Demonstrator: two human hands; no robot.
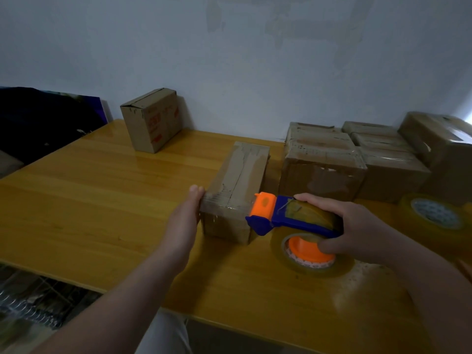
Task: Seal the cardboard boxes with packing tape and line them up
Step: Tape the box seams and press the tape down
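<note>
Brown cardboard box point(236, 185), glossy tape along its closed top seam.

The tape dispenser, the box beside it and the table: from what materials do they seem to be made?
The tape dispenser looks like moulded plastic, blue with an orange head, smooth and matte. The box is brown cardboard, dull where bare, with a shiny strip of clear tape over its seam. The table looks like wood or wood laminate: plank lines and a glossy yellow finish that reflects light.
</note>
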